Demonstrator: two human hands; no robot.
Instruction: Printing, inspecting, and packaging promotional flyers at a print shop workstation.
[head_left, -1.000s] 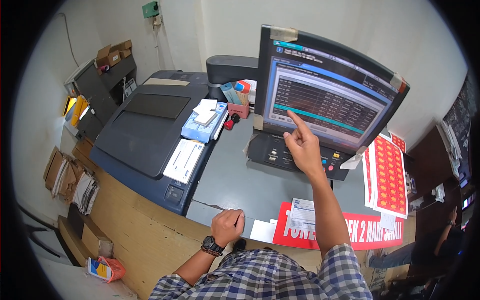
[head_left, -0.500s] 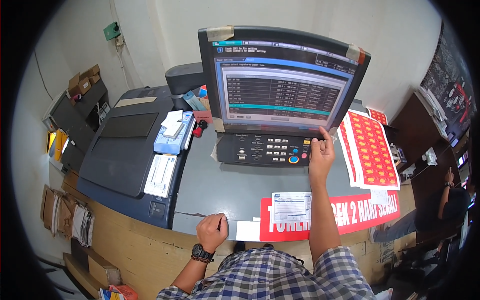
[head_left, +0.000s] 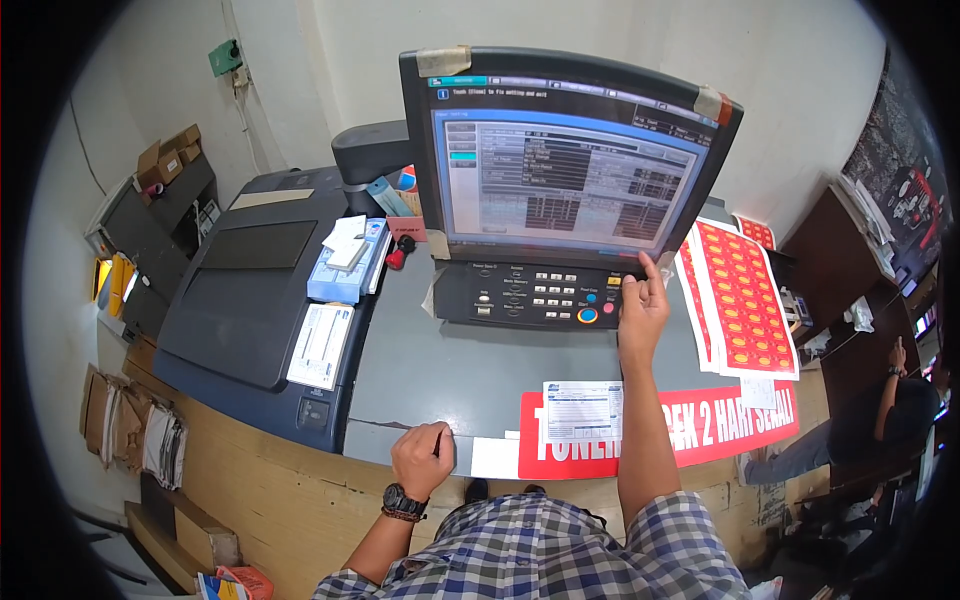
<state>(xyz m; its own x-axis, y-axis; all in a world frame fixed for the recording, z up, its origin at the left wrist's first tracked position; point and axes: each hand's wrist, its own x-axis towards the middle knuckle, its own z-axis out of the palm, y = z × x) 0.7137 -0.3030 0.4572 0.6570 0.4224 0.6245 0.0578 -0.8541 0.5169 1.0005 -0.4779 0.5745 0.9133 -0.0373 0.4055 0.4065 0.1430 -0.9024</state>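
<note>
We stand at a large grey printing machine [head_left: 440, 360], and our right hand [head_left: 642, 308] is up at its control panel [head_left: 535, 295], the index finger raised to the lower right corner of the touchscreen [head_left: 570, 185] while the other fingers curl loosely – nothing is gripped in that hand. The screen stands tilted above the keypad, just behind it, and the round blue button [head_left: 587, 315] sits just left of our palm. Our left hand [head_left: 422, 457] rests as a loose fist on the front edge of the machine's top, beside a white slip [head_left: 495, 457]; we cannot tell whether it pinches anything. To do this step well, we judge that one fingertip alone should meet the screen, squarely on the intended field, with the wrist held clear of the keys so that no button is pressed by accident – the left hand braced on the edge keeps us steady. The red printed sheets [head_left: 738, 295] lie just right of the panel, so the elbow should stay in.
</note>
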